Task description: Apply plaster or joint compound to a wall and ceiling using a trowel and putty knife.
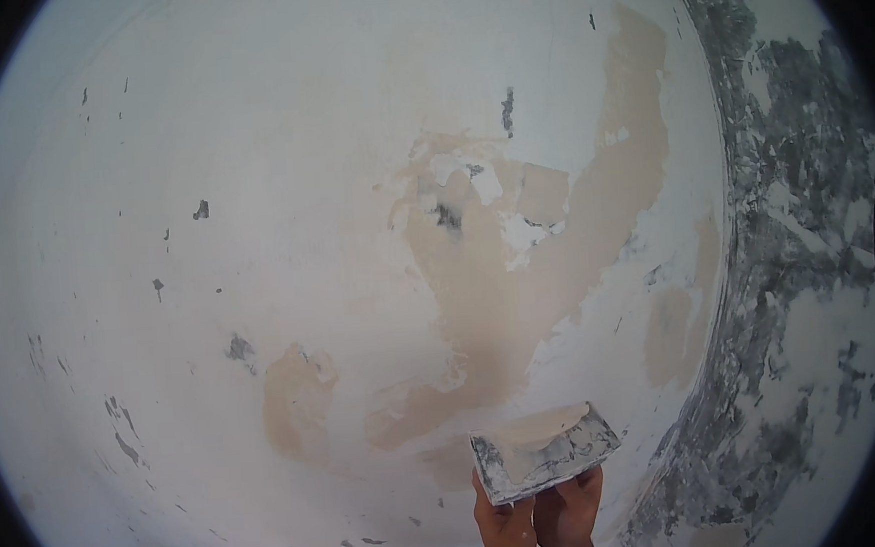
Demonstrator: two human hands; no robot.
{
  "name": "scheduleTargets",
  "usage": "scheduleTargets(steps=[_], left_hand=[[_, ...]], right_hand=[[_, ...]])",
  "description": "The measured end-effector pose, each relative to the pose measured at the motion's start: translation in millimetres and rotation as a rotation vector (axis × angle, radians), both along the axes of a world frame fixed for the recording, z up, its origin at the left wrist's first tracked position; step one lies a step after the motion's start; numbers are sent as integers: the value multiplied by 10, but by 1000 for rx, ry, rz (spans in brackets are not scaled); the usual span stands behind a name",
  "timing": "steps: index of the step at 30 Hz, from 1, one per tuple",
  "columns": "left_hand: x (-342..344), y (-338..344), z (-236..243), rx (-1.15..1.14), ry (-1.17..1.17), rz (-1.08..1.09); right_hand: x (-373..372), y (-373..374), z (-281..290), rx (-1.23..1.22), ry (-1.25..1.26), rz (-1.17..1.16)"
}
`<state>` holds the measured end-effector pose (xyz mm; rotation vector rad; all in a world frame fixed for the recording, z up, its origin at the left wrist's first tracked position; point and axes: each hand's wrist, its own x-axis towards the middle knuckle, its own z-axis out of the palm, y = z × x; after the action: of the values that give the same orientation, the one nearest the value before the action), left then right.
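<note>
Left hand [507, 535] and right hand [571, 516] clasp lower edge of smeared rectangular plate [561, 458]. Above hands: beige patches [495, 315] laid; up-left, dark spots [201, 210] apparently left uncovered.

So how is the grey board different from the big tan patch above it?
The grey board has a straight lower edge and clear corners; the big tan patch has ragged edges and branches out. The left hand and right hand hold the board, while the patch is spread over the white surface. The board is mottled grey with a pale layer; the patch is mostly tan. Both show some grey.
</note>
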<state>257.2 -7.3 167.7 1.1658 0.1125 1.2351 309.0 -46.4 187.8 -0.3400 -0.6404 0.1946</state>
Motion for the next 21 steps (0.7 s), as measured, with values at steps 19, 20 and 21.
scheduleTargets(steps=[19, 20, 21], left_hand=[[-588, 262, -224, 79, -1, -301], [-576, 250, -238, 69, -20, -349], [-560, 240, -252, 59, -39, -396]], right_hand=[[748, -81, 2357, -440, -470, -653], [761, -37, 2380, -460, -459, -683], [774, 5, 2411, -479, -449, -712]])
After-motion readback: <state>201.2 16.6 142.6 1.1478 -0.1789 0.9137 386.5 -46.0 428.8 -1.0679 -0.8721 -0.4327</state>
